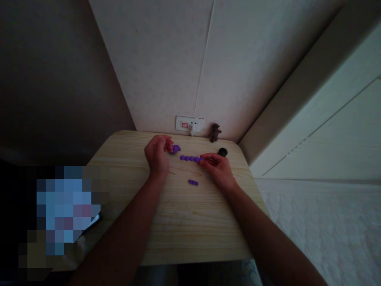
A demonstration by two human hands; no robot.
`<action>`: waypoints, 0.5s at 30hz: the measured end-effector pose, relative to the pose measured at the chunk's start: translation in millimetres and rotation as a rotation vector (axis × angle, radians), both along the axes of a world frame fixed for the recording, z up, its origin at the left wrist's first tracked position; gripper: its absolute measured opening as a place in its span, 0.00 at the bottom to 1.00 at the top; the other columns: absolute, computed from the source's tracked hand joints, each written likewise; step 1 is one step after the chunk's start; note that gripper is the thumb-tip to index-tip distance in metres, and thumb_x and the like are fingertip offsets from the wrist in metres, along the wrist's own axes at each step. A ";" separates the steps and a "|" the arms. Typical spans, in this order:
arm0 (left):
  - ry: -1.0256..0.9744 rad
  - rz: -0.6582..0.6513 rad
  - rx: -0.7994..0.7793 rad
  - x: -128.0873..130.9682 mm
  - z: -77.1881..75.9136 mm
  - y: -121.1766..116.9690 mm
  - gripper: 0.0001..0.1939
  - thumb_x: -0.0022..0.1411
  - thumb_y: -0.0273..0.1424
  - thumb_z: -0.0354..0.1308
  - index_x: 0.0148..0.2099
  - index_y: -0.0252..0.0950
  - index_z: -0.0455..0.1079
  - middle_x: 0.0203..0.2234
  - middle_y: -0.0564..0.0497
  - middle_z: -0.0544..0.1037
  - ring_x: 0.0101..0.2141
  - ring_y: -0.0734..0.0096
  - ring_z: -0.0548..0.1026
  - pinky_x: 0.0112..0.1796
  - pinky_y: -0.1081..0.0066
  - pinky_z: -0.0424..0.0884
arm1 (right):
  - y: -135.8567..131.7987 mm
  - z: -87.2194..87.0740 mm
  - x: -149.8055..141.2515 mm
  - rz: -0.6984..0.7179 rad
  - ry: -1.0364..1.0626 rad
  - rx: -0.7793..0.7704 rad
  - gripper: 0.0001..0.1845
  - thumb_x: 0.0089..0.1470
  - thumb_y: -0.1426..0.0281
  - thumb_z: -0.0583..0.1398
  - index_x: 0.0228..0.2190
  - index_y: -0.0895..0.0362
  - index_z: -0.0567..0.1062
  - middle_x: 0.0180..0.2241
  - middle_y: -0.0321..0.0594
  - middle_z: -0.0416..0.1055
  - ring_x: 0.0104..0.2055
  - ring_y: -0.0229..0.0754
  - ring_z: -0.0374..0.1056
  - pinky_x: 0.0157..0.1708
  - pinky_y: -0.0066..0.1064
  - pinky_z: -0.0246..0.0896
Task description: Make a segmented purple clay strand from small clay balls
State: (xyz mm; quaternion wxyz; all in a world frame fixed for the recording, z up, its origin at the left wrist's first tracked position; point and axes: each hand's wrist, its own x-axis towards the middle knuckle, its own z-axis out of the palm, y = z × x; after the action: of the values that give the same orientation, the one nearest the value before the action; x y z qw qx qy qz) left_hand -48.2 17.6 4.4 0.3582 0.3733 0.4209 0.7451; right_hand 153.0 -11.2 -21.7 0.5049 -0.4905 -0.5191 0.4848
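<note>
My left hand point(157, 153) is closed at the fingertips on a small purple piece point(175, 149) with a bumpy outline; its exact kind is unclear. My right hand point(218, 169) pinches the right end of a row of joined purple beads point(192, 159), which points left toward the other hand. A gap lies between the row and the bumpy piece. Below them a shorter purple beaded strip point(193, 182) rests on the wooden table point(184, 222). Just behind my right hand sits a round black object point(222, 151).
A small dark brown figurine point(214, 132) stands at the table's back edge by the wall. Left of it, a wall socket point(189, 123) holds a white plug. A pixelated bright area covers the left side. A pale quilted surface point(324, 230) lies to the right.
</note>
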 end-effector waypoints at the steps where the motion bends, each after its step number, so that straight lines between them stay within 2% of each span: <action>1: 0.008 0.028 -0.007 -0.7 -0.1 0.4 0.12 0.59 0.38 0.57 0.32 0.35 0.74 0.23 0.52 0.77 0.22 0.77 0.72 0.24 0.76 0.67 | -0.2 -0.4 0.0 0.009 -0.016 -0.005 0.22 0.40 0.56 0.76 0.35 0.54 0.83 0.32 0.41 0.82 0.34 0.44 0.78 0.38 0.36 0.75; 9: 0.180 0.039 -0.103 0.9 -5.6 2.5 0.10 0.58 0.36 0.56 0.35 0.36 0.75 0.24 0.53 0.77 0.24 0.76 0.72 0.27 0.75 0.67 | -1.6 -4.5 0.0 0.080 -0.174 0.078 0.16 0.46 0.60 0.72 0.37 0.55 0.82 0.34 0.42 0.82 0.35 0.42 0.77 0.40 0.36 0.76; 12: 0.293 -0.037 -0.136 2.6 -9.1 1.6 0.08 0.58 0.34 0.57 0.35 0.36 0.76 0.26 0.52 0.80 0.28 0.72 0.76 0.32 0.73 0.70 | -2.3 -4.3 0.8 0.095 -0.252 0.116 0.15 0.49 0.61 0.70 0.38 0.56 0.82 0.34 0.42 0.82 0.34 0.41 0.76 0.38 0.35 0.75; 15: 0.534 -0.145 -0.139 5.5 -10.7 -2.1 0.07 0.56 0.31 0.58 0.34 0.37 0.78 0.28 0.52 0.82 0.31 0.69 0.78 0.35 0.70 0.71 | -2.4 -4.5 2.6 0.104 -0.310 0.134 0.15 0.51 0.62 0.69 0.39 0.56 0.82 0.34 0.42 0.81 0.33 0.41 0.75 0.37 0.35 0.73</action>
State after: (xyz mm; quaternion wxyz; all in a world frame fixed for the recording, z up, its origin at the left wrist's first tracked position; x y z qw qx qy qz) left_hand -42.7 15.5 -6.3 0.3118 0.5599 0.5225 0.5624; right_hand 155.6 -13.6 -26.2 0.4247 -0.4972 -0.6465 0.3929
